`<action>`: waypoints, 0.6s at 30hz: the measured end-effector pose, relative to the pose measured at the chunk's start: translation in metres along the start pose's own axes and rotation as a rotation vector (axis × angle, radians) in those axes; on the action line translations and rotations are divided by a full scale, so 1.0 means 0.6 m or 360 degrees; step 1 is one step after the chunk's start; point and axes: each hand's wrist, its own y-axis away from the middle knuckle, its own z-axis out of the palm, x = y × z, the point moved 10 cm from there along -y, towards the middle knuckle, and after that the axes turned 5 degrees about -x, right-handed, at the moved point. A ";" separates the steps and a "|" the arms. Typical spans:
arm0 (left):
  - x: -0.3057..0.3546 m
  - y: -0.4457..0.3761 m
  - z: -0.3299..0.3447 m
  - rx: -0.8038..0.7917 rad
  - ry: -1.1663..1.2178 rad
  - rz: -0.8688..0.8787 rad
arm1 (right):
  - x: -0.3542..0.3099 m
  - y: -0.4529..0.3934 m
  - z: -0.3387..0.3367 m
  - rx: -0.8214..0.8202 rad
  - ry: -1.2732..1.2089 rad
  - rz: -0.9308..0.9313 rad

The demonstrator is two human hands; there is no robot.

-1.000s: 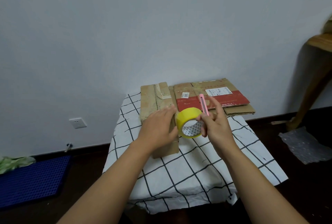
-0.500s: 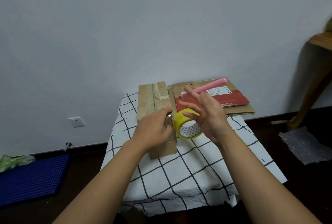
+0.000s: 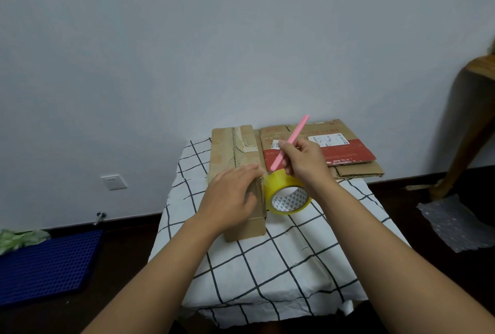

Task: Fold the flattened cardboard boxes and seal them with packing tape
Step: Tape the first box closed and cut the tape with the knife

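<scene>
On folded box (image 3: pixel 242 170), left hand (image 3: pixel 231 194) flat, right hand (image 3: pixel 304 163) gripping pink cutter (image 3: pixel 290 143)

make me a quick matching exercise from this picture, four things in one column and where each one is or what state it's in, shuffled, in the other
Things:
1. pink cutter
2. tape roll
3. folded box
4. flattened cardboard

States:
A. lying flat at the table's far right
B. pressed down under the left hand
C. held tilted in the right hand
D. standing on edge beside the box

Pairs: 1-C, 2-D, 3-B, 4-A
</scene>
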 end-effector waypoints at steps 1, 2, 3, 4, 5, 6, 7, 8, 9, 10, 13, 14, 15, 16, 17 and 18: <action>-0.003 0.000 -0.001 0.0004 0.0009 -0.0005 | 0.004 -0.001 0.002 -0.0005 0.0007 0.0013; -0.004 0.000 -0.001 0.0003 0.0013 -0.0007 | 0.006 -0.002 0.003 -0.0007 0.0002 0.0019; -0.005 0.000 -0.001 -0.0002 0.0013 -0.0010 | 0.007 -0.003 0.004 -0.0008 -0.0003 0.0021; -0.005 0.000 -0.001 -0.0002 0.0013 -0.0011 | 0.007 -0.004 0.006 -0.0011 -0.0003 0.0020; -0.005 0.000 -0.002 0.0004 0.0013 -0.0013 | 0.008 -0.006 0.007 -0.0015 0.0000 0.0019; -0.005 -0.001 -0.002 0.0009 0.0013 -0.0016 | 0.008 -0.007 0.008 -0.0018 0.0004 0.0019; -0.004 -0.001 -0.003 0.0011 0.0008 -0.0019 | 0.009 -0.008 0.009 -0.0021 0.0010 0.0020; -0.004 -0.001 -0.003 0.0010 0.0002 -0.0023 | 0.011 -0.008 0.010 -0.0023 0.0018 0.0018; -0.004 0.000 -0.003 0.0011 -0.0001 -0.0027 | 0.011 -0.009 0.011 -0.0027 0.0033 0.0015; -0.005 0.000 -0.003 0.0016 -0.0002 -0.0030 | 0.012 -0.009 0.012 -0.0031 0.0057 0.0011; -0.006 0.000 -0.003 0.0025 -0.0011 -0.0037 | 0.010 -0.009 0.013 -0.0046 0.0114 -0.0003; -0.007 0.000 -0.003 0.0027 -0.0012 -0.0043 | 0.009 -0.010 0.014 -0.0050 0.0121 -0.0009; -0.007 0.000 -0.003 0.0029 -0.0009 -0.0047 | 0.009 -0.010 0.014 -0.0055 0.0125 -0.0013; -0.008 -0.001 -0.003 0.0035 -0.0005 -0.0048 | 0.009 -0.010 0.014 -0.0060 0.0129 -0.0017; -0.007 -0.001 -0.003 0.0045 0.0000 -0.0044 | 0.009 -0.010 0.015 -0.0067 0.0134 -0.0023; -0.007 -0.001 -0.004 0.0056 0.0003 -0.0040 | 0.010 -0.010 0.016 -0.0070 0.0139 -0.0026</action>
